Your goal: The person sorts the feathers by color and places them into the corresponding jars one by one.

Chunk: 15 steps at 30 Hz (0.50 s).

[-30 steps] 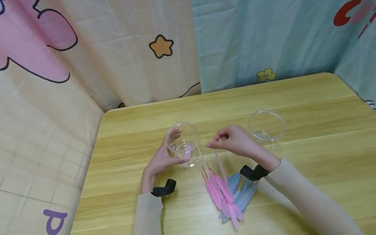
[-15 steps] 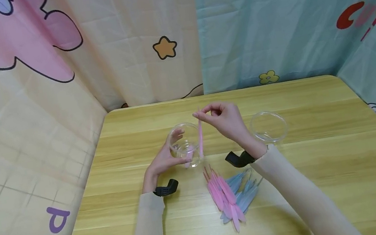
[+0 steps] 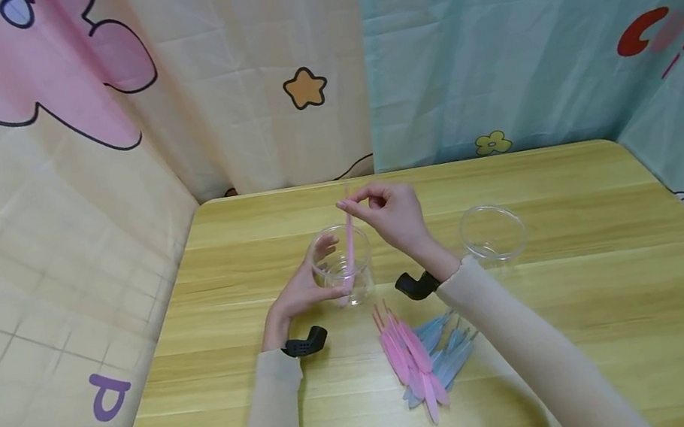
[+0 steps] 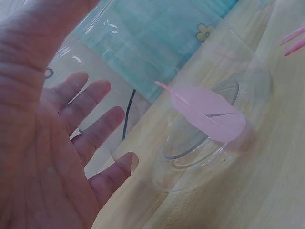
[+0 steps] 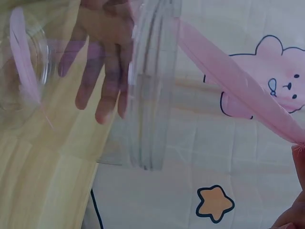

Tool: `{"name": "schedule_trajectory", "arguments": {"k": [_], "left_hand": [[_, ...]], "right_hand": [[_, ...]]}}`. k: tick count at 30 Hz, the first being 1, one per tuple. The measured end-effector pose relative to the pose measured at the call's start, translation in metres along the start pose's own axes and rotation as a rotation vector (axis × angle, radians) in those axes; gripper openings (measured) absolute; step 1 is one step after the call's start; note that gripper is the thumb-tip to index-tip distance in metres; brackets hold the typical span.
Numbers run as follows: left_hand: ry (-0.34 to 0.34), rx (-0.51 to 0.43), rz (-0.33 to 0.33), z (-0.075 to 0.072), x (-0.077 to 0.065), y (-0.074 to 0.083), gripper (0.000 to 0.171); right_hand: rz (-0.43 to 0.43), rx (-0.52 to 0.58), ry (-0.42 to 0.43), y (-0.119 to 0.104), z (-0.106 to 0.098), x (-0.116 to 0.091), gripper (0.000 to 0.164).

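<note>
My left hand (image 3: 303, 287) steadies a clear plastic cup (image 3: 365, 287), thumb in front and fingers spread along its far side. Inside the cup lies a pink feather (image 4: 209, 113), near the bottom. Thumb and forefinger of my right hand (image 3: 392, 218) pinch another pink feather (image 3: 350, 246) by its quill end. That feather hangs vane-down at the cup's mouth; the right wrist view shows its tip (image 5: 188, 36) at the rim. Nearer me, a bunch of pink feathers (image 3: 412, 354) lies partly over several blue-grey feathers (image 3: 453, 358).
A second clear cup (image 3: 500, 259) stands to the right of my right hand on the wooden table (image 3: 608, 319). Printed curtains (image 3: 224, 89) hang behind and beside the table. Each wrist carries a black camera mount (image 3: 415, 286).
My right hand has lifted the pink feather from the bunch, risen, and moved left over the cup. The left hand has stayed around the cup.
</note>
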<state>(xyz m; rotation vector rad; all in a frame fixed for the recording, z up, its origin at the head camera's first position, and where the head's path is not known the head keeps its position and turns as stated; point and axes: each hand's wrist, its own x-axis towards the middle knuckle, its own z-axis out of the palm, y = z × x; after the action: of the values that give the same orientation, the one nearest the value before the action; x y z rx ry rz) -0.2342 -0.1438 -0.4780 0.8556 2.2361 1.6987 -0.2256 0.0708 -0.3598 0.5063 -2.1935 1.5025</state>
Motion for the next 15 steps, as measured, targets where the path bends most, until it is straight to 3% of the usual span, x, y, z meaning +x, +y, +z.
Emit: {"name": "schedule_trajectory", "arguments": {"k": [8, 13, 15], "left_hand": [[-0.004, 0.007, -0.013, 0.000, 0.000, 0.000, 0.099], [-0.016, 0.012, -0.014, 0.000, 0.001, 0.001, 0.099], [-0.025, 0.007, -0.009, 0.000, 0.000, 0.009, 0.098]], "right_hand": [[0.106, -0.142, -0.135, 0.009, 0.004, -0.006, 0.026], [0.160, -0.141, -0.190, 0.013, 0.002, -0.007, 0.027], [0.185, -0.124, -0.202, 0.015, 0.000, -0.008, 0.028]]}}
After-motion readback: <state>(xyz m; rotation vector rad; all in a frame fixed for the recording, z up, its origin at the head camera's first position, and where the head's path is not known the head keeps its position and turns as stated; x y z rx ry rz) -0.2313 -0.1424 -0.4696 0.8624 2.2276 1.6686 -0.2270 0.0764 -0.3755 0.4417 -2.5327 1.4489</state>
